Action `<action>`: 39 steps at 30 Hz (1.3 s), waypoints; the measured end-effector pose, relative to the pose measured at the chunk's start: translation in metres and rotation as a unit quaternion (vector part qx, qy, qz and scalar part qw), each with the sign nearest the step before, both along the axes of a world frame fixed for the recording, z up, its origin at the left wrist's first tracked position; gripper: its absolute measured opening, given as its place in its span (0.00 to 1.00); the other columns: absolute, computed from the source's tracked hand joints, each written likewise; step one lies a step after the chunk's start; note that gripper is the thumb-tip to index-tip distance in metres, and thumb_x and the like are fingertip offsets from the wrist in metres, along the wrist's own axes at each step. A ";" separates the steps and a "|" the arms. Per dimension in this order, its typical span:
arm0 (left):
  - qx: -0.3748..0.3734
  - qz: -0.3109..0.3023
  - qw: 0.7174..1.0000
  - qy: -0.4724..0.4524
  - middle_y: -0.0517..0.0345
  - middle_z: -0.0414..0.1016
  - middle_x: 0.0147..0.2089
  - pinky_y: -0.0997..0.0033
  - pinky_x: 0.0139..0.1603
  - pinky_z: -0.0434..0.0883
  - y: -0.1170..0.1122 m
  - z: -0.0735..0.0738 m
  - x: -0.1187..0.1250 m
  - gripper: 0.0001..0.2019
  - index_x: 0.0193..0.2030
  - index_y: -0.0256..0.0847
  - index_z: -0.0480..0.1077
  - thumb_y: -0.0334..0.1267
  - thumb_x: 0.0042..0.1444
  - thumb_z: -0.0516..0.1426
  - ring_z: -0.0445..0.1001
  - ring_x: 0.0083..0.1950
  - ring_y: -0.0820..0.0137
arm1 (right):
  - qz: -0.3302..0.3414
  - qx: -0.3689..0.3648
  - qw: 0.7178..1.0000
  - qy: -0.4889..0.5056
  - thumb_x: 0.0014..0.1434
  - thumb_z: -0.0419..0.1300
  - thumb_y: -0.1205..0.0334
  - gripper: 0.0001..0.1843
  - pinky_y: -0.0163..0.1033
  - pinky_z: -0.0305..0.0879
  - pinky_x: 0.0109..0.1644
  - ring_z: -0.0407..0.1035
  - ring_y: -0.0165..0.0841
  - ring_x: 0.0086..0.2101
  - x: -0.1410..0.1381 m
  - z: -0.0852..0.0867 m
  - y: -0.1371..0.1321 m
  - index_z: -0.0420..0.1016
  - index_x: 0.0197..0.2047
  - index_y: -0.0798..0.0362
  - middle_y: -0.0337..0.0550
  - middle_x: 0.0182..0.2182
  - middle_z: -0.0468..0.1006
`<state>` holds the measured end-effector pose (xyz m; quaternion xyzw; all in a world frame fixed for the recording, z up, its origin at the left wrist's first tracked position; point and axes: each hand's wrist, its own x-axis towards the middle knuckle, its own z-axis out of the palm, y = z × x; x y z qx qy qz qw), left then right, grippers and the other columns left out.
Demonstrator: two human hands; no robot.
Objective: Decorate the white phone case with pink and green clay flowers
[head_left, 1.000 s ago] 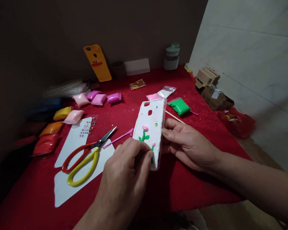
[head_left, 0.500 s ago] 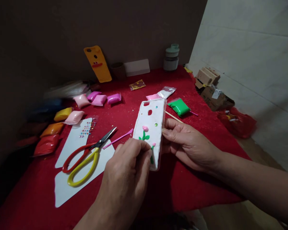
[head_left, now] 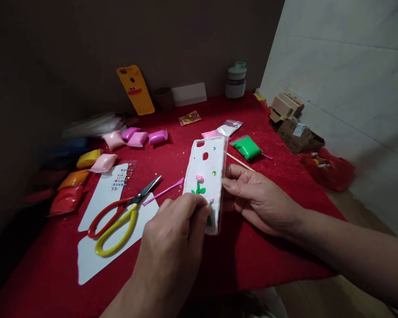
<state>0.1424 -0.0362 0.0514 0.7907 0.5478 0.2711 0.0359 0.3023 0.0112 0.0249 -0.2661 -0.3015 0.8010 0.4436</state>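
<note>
A white clay-covered phone case point(head_left: 203, 165) is held tilted upright over the red cloth. It bears a larger pink flower point(head_left: 199, 179) with green leaves, a smaller pink bud point(head_left: 212, 200) on a green stem, and shiny gems point(head_left: 214, 173). My right hand point(head_left: 252, 194) grips the case by its right edge, thumb in front and fingers behind. My left hand point(head_left: 177, 227) is pinched closed against the lower part of the case, at the small bud's stem. Whatever lies between its fingertips is hidden.
Scissors point(head_left: 126, 216) lie on white card point(head_left: 88, 265) at the left, near a pink plastic tool point(head_left: 162, 192) and a gem sheet point(head_left: 121, 176). Several clay packets point(head_left: 68, 198) line the left; a green packet point(head_left: 247, 147) lies right. A yellow phone case point(head_left: 135, 90) and bottle point(head_left: 236, 79) stand behind.
The view has shifted very slightly. The white phone case sits a little further left, and both hands keep almost the same pose on it.
</note>
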 end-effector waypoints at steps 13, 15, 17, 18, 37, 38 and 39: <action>-0.027 0.001 1.000 -0.013 0.64 0.73 0.25 0.75 0.25 0.63 0.002 0.003 0.000 0.06 0.31 0.42 0.69 0.30 0.58 0.55 0.71 0.25 0.73 | 0.012 0.003 1.000 0.016 0.58 0.60 0.69 0.02 0.39 0.70 0.41 0.72 0.28 0.31 0.001 0.000 -0.001 0.71 0.35 0.53 0.38 0.31 0.77; -0.026 -0.006 0.999 -0.028 0.64 0.75 0.26 0.77 0.26 0.64 0.003 0.004 -0.001 0.05 0.32 0.42 0.69 0.30 0.59 0.55 0.72 0.25 0.75 | 0.010 0.003 1.000 0.010 0.58 0.60 0.68 0.02 0.39 0.70 0.42 0.72 0.28 0.31 0.001 0.000 -0.001 0.71 0.35 0.53 0.38 0.32 0.77; -0.031 -0.014 0.999 -0.042 0.64 0.76 0.28 0.78 0.26 0.64 0.003 0.005 -0.003 0.06 0.33 0.42 0.69 0.30 0.60 0.54 0.72 0.25 0.76 | 0.006 0.005 1.000 0.006 0.57 0.61 0.68 0.03 0.40 0.70 0.42 0.72 0.29 0.31 0.001 0.000 -0.001 0.71 0.36 0.53 0.38 0.32 0.77; -0.035 -0.017 0.998 -0.048 0.64 0.76 0.28 0.79 0.26 0.64 0.003 0.006 -0.004 0.06 0.34 0.42 0.69 0.30 0.60 0.54 0.72 0.25 0.76 | 0.007 0.006 1.000 0.004 0.57 0.60 0.68 0.03 0.40 0.71 0.41 0.72 0.29 0.31 0.001 0.000 0.000 0.71 0.37 0.53 0.39 0.32 0.78; 0.107 -0.036 0.994 0.005 0.54 0.70 0.37 0.75 0.34 0.69 -0.015 -0.014 -0.013 0.12 0.50 0.35 0.71 0.25 0.61 0.54 0.70 0.35 0.73 | -0.011 0.012 1.000 0.026 0.61 0.56 0.72 0.05 0.40 0.74 0.40 0.75 0.30 0.30 0.002 -0.003 0.003 0.72 0.37 0.54 0.40 0.30 0.80; 0.110 -0.041 0.993 0.014 0.54 0.70 0.37 0.74 0.33 0.68 -0.016 -0.017 -0.013 0.13 0.52 0.35 0.70 0.25 0.61 0.53 0.70 0.35 0.72 | -0.011 0.012 0.999 0.027 0.61 0.56 0.72 0.05 0.40 0.74 0.40 0.75 0.30 0.30 0.002 -0.004 0.003 0.72 0.37 0.54 0.40 0.31 0.80; 0.113 -0.047 0.992 0.021 0.54 0.69 0.36 0.72 0.31 0.68 -0.016 -0.018 -0.013 0.13 0.53 0.34 0.70 0.25 0.62 0.53 0.69 0.34 0.71 | -0.010 0.012 0.999 0.028 0.61 0.56 0.72 0.06 0.41 0.74 0.40 0.75 0.30 0.30 0.002 -0.004 0.004 0.72 0.37 0.54 0.40 0.30 0.80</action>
